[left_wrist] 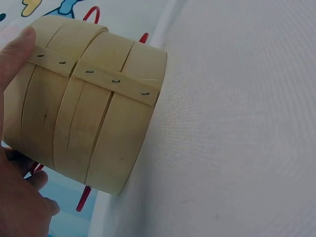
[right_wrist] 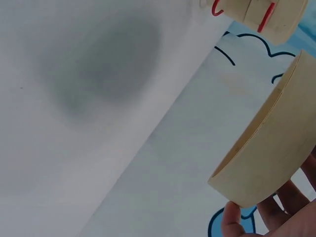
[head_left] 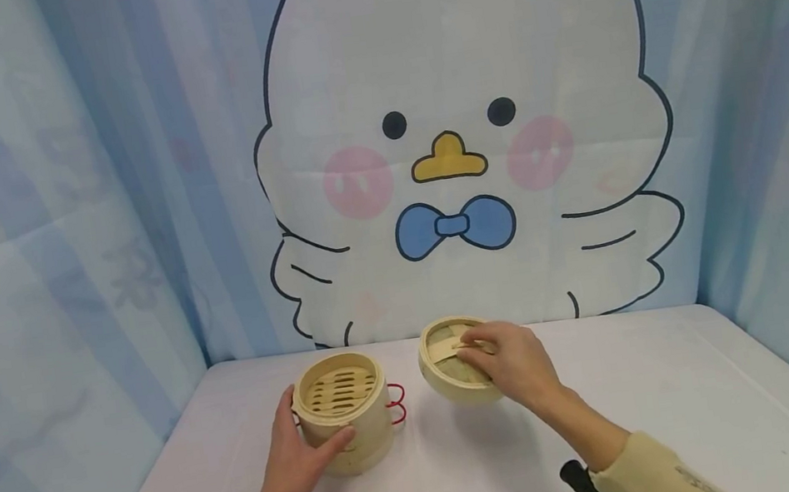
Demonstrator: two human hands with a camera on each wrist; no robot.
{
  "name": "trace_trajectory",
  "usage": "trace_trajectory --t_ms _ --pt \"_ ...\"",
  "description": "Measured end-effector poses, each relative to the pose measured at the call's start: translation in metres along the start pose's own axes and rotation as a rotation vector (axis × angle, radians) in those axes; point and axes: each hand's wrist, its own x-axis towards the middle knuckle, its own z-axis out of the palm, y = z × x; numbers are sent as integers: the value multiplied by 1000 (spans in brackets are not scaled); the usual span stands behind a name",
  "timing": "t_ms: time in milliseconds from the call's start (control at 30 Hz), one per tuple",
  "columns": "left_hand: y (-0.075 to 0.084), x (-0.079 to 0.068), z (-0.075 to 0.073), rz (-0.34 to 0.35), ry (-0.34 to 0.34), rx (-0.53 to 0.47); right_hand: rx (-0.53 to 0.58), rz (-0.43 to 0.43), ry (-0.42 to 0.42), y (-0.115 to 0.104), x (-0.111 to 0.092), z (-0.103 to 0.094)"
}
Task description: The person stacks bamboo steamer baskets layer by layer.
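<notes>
A two-tier bamboo steamer [head_left: 361,436] stands on the table, its slatted inner rack [head_left: 342,389] showing from above. My left hand [head_left: 296,461] grips it from the left, thumb across the near side and the other fingers behind; stapled seams show in the left wrist view. Red loop handles [head_left: 396,404] stick out from its side. To the right, the round bamboo lid [head_left: 450,368] is held up above the table and tilted. My right hand [head_left: 512,360] pinches the strap on its top between thumb and fingers. In the right wrist view the lid's rim [right_wrist: 276,133] shows edge-on.
A white cloth covers the table [head_left: 687,390]. Behind it hangs a curtain [head_left: 473,268] printed with a white cartoon bird, and striped blue curtains [head_left: 24,247] close both sides. A black object [head_left: 579,481] sits by the right sleeve cuff [head_left: 646,471]. The lid's shadow falls on the cloth.
</notes>
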Motion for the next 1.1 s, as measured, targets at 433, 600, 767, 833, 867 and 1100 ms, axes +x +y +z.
trace_trajectory --t_ms 433,600,767,833,867,1100 --pt "-2 0 0 -1 15 -23 48 30 6 -28 18 17" --pt "-2 0 1 -1 18 -24 53 8 14 -34 21 22" --pt "-3 1 1 5 25 -28 56 3 4 -42 24 28" --pt "-4 1 1 10 27 -31 58 11 -7 -46 24 30" --pt "-4 1 1 11 28 -32 59 4 -8 -48 25 31" --pt "-3 1 1 15 31 -43 73 -20 -8 -58 29 36"
